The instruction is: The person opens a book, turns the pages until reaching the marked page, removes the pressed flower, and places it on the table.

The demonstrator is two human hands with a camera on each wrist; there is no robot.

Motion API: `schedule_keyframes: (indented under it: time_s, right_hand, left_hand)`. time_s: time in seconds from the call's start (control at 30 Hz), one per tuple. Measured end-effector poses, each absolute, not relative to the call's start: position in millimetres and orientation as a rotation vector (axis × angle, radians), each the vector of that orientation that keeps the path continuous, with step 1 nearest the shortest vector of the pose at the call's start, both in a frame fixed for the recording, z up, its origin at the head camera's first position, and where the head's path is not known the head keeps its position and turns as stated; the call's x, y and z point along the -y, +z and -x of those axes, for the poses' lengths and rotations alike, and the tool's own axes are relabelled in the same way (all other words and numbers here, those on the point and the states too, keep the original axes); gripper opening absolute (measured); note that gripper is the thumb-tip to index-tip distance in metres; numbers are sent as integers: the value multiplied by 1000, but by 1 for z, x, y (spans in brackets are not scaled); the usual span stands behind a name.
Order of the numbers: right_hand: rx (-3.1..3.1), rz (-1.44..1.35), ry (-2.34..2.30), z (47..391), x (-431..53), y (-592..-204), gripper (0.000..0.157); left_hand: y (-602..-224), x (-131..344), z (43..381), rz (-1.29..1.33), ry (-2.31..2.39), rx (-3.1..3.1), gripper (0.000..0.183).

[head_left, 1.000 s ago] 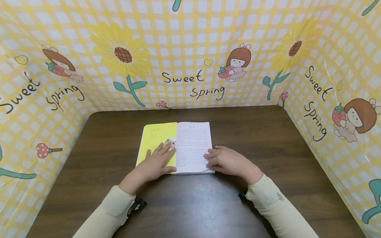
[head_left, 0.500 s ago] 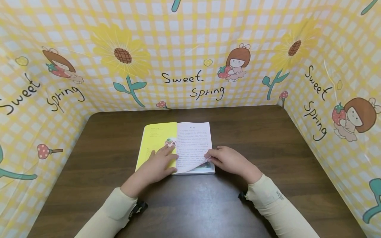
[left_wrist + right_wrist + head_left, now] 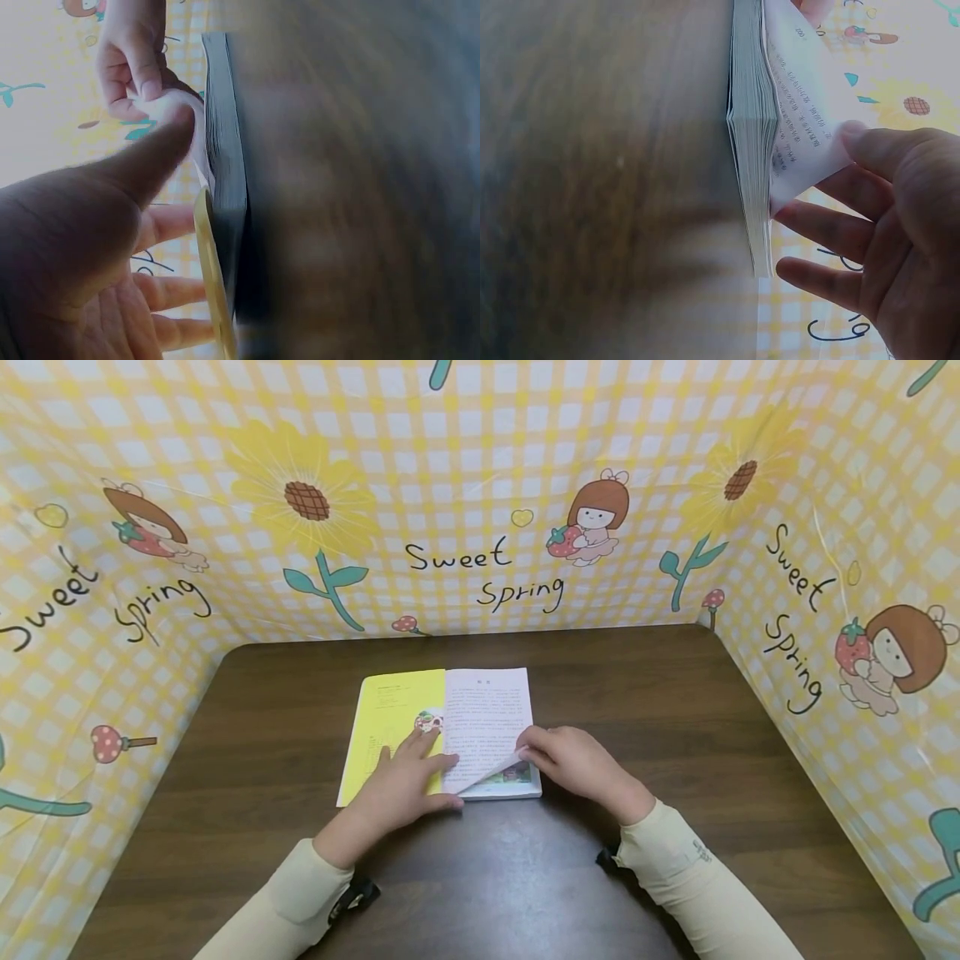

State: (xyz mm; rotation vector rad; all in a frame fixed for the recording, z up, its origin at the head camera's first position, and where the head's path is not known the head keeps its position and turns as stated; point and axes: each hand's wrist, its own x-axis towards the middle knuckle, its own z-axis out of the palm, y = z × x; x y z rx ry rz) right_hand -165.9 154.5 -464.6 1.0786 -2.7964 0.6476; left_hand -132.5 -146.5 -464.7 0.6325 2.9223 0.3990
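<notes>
A thick paperback book [image 3: 397, 697] lies open on the table, its left side bright yellow and its right side a white page [image 3: 486, 706] of printed text. My right hand [image 3: 581, 767] pinches the lower right corner of that page between thumb and fingers. The corner is lifted and folded back, baring part of a coloured picture [image 3: 513, 777] underneath. Spread across the yellow side, my left hand [image 3: 397, 787] rests with its thumb by the book's bottom edge. The right wrist view shows the raised page [image 3: 806, 112] bowed away from the thick page block [image 3: 751, 97].
The dark wooden table [image 3: 637, 685] surrounds the book on all sides. Behind and at both sides stands a yellow checked cloth [image 3: 450, 460] printed with flowers and cartoon figures. Each wrist wears a black strap [image 3: 356, 900].
My right hand has taken the page's lower corner, raised it and drawn it up and leftward, uncovering the picture below. My left hand has slid slightly right and down toward the book's middle.
</notes>
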Motion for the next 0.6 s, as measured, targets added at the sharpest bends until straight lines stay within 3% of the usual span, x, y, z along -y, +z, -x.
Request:
schedule_keyframes:
  time_s: [0.23, 0.47, 0.6]
  right_hand:
    - [2747, -968, 707, 163, -154, -460, 14]
    - [2681, -900, 628, 164, -154, -455, 51]
    - [2709, -884, 601, 164, -153, -453, 66]
  left_hand:
    - [-464, 144, 130, -593, 426, -2931, 52]
    - [-465, 145, 131, -592, 465, -2923, 42]
    - [-464, 145, 131, -563, 498, -2924, 51]
